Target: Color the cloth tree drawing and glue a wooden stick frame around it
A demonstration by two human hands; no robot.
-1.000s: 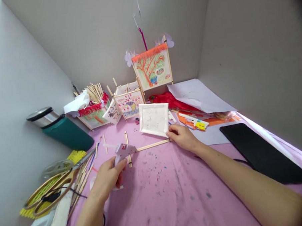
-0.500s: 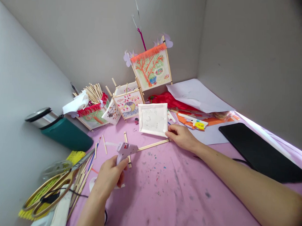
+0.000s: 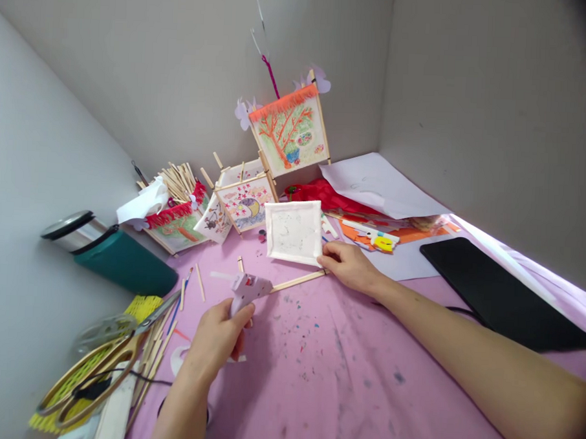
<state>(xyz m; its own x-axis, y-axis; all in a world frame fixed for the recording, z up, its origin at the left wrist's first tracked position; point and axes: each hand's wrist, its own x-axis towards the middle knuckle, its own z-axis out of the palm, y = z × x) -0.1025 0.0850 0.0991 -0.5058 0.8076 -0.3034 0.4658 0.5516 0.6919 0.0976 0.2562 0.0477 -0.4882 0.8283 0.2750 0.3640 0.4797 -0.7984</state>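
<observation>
My left hand (image 3: 217, 339) is closed round a small white glue gun (image 3: 248, 289), its nozzle pointing right at the near end of a long wooden stick (image 3: 297, 281) lying on the pink cloth (image 3: 325, 376). My right hand (image 3: 349, 266) rests on the far end of that stick, fingers curled and pinching it beside the lower right corner of a white square paper panel (image 3: 293, 231). A second short stick (image 3: 241, 265) lies crosswise just behind the glue gun.
Decorated paper-and-stick lanterns (image 3: 290, 130) stand at the back, with a box of sticks (image 3: 178, 182). A teal flask (image 3: 111, 257) lies at left; scissors (image 3: 117, 348) and loose sticks near the left edge. White paper sheets (image 3: 377, 184), coloured scraps and a black tablet (image 3: 494, 293) at right.
My left hand has carried the glue gun a little to the right, closer to the long stick's near end. The right hand stays on the stick; the view drifted slightly.
</observation>
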